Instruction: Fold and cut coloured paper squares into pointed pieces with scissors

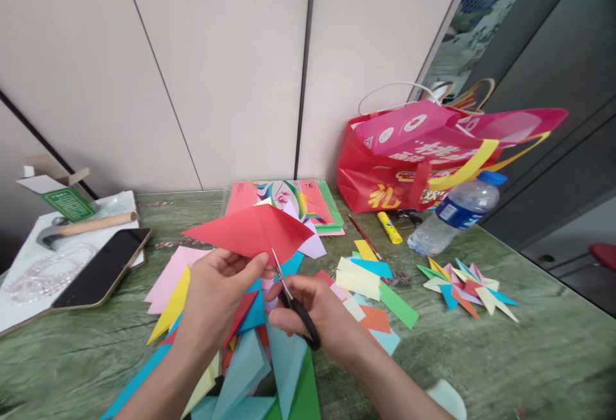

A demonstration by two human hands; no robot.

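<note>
Pale-blue folded papers (243,369) lay nearest; beyond them, left grip (219,285) pinched red paper (250,231), right grip (312,308) curled round scissors (285,284) at its lower edge. Clean cutting wanted that sheet taut!

1. The place was an indoor room with a craft spot on a table; whether a home or an office could not be told.
2. Scattered coloured paper (291,362), scissors (303,320), a yellow glue stick (389,227) and a bright paper pack (289,194) showed the craft work.
3. Pale panels (235,74) with dark seams rose behind the green, marbled tabletop (534,362).
4. A phone (103,269), a water bottle (455,215) and a red bag (380,179) looked like everyday belongings.
</note>
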